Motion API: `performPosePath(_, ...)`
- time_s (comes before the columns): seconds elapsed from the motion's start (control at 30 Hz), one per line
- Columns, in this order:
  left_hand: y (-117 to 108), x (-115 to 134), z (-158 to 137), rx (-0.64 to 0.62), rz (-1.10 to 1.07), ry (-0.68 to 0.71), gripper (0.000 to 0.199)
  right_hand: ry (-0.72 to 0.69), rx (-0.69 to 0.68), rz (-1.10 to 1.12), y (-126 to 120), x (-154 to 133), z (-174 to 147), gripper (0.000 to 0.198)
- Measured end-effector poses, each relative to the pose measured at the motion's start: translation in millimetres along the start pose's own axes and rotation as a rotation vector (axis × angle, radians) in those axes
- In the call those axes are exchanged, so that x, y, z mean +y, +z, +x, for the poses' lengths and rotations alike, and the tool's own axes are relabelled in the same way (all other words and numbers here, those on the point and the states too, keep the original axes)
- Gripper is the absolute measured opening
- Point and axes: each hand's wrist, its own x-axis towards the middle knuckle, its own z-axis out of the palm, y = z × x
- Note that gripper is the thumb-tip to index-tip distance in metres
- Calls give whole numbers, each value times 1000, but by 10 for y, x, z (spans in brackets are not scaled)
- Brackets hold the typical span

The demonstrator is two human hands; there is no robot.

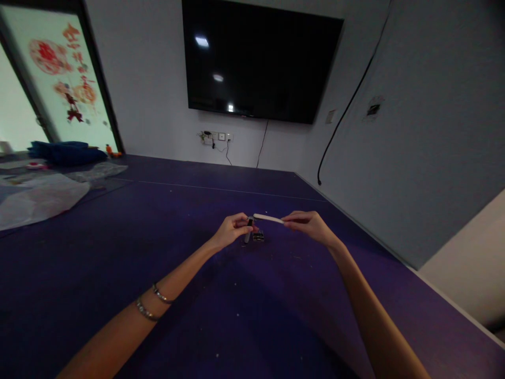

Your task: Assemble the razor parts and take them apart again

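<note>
Held out in front of me over the purple floor, my left hand point(232, 230) pinches a small grey-and-dark narrow piece point(248, 231) that points downward. My right hand point(306, 225) grips the right end of a thin, slightly curved off-white strip point(268, 218) between thumb and fingers. The strip's left end meets or lies right by the top of the grey piece; I cannot tell whether they are joined. A small dark item with yellowish marks point(258, 237) shows just below the hands, too small to name. Two bracelets point(148, 309) circle my left forearm.
Crumpled clear plastic sheeting point(47, 197) and dark blue cloth point(67, 152) lie at the left on the purple floor point(177, 210). A large television point(260, 58) hangs on the far wall. A black cable point(351, 100) dangles along the right wall. Small specks dot the floor.
</note>
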Motion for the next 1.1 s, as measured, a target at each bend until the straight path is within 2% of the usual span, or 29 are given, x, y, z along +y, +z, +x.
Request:
performPosePath(0.1, 9, 9, -3, -3, -24, -13, 21, 11, 30, -5, 8, 19, 1, 27)
performPosePath(0.27, 24, 26, -11, -10, -12, -1, 20, 24, -25, 48, 10, 52, 2, 28)
performPosePath(0.7, 59, 22, -34, -36, -23, 5, 19, 47, -23, 52, 23, 66, -3, 27)
performPosePath(0.93, 93, 27, -41, -41, -14, 22, 15, 39, -72, 66, 1, -67, -4, 28)
performPosePath(1.1, 87, 28, -46, -43, -21, 22, 16, 49, -43, 22, -32, -101, -15, 28)
